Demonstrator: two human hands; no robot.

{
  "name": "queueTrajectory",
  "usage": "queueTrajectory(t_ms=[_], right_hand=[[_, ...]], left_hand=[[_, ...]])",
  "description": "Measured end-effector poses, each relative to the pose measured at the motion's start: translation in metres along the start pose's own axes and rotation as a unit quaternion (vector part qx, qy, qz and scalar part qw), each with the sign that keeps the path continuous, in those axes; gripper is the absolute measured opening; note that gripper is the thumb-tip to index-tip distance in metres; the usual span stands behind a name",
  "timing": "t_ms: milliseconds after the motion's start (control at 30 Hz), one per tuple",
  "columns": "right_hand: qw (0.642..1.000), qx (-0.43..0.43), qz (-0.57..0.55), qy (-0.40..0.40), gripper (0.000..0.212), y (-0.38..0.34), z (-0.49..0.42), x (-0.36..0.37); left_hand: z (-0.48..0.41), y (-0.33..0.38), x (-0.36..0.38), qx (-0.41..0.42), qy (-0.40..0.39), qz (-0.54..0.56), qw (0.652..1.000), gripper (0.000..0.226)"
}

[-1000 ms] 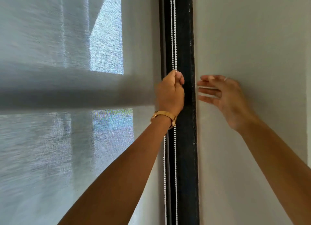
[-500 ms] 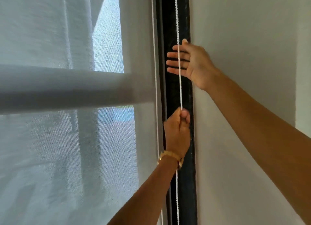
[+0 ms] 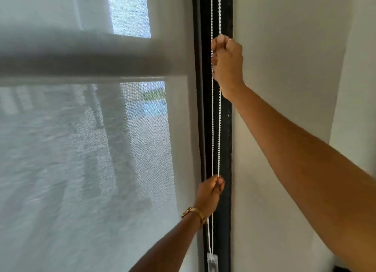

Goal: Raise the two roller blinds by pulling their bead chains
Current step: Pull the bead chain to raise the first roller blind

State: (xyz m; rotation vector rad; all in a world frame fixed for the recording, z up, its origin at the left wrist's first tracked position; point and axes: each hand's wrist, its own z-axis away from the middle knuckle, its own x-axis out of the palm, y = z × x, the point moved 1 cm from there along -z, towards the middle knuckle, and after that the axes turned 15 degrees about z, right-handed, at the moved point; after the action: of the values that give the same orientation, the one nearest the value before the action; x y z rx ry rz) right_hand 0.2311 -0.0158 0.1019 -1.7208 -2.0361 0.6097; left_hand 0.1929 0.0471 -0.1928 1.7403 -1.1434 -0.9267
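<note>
A sheer grey roller blind [image 3: 85,149] covers the window on the left. Its white bead chain [image 3: 216,129] hangs as two strands in front of the black window frame [image 3: 225,139]. My right hand [image 3: 227,62] is high up, closed in a fist around the chain. My left hand [image 3: 210,192], with a gold bracelet on the wrist, pinches the chain lower down. Below it the chain loop runs to a clear plastic holder [image 3: 212,261] near the bottom edge.
A plain white wall [image 3: 284,68] fills the right side, with a corner edge at the far right. A horizontal window bar [image 3: 81,56] shows through the blind fabric. A small dark object [image 3: 341,268] sits at the bottom right.
My left hand has pulled the chain further down. My right hand, open beside the chain before, has closed on it high up.
</note>
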Motion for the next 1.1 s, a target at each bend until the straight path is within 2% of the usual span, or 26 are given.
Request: queueTrajectory(t_ms=[100,133,267,367,467,600,700,833,900,1000,1100], right_hand=[[1.000,-0.013,-0.013,0.002,0.028,0.000,0.010,-0.001],[1.000,-0.012,-0.019,0.003,0.028,-0.002,0.011,-0.003],[0.999,-0.011,-0.031,0.017,0.033,0.003,0.022,-0.020],[1.000,0.000,-0.022,0.016,0.033,0.020,0.045,-0.027],[0.999,0.029,-0.017,0.001,0.031,0.045,0.083,-0.030],[0.997,0.075,-0.008,-0.008,0.032,0.081,0.139,-0.031],[0.995,0.095,0.024,-0.013,0.037,0.108,0.178,-0.025],[0.987,0.138,0.086,-0.020,0.038,0.141,0.225,-0.017],[0.985,0.151,0.080,-0.027,0.039,0.149,0.237,-0.018],[0.984,0.159,0.064,-0.058,0.037,0.147,0.237,-0.020],[0.956,0.227,-0.014,-0.184,0.035,0.139,0.227,-0.023]], left_hand=[[-0.006,0.005,-0.010,-0.007,-0.068,-0.013,0.998,0.024],[-0.008,0.014,-0.012,0.009,-0.068,-0.016,0.998,0.031],[-0.031,0.086,-0.022,0.169,0.031,0.059,0.983,0.065],[-0.065,0.151,-0.031,0.228,0.109,0.166,0.953,0.051],[-0.092,0.217,-0.037,0.268,0.136,0.168,0.939,0.044],[-0.114,0.278,-0.030,0.259,0.065,0.184,0.946,0.042],[-0.119,0.308,-0.018,0.228,0.049,0.227,0.946,0.042],[-0.126,0.330,-0.013,0.220,0.088,0.292,0.926,0.031],[-0.127,0.332,-0.015,0.226,0.105,0.315,0.916,0.024],[-0.126,0.327,-0.023,0.292,0.132,0.304,0.897,0.026],[-0.127,0.331,-0.036,0.398,0.192,0.226,0.868,0.030]])
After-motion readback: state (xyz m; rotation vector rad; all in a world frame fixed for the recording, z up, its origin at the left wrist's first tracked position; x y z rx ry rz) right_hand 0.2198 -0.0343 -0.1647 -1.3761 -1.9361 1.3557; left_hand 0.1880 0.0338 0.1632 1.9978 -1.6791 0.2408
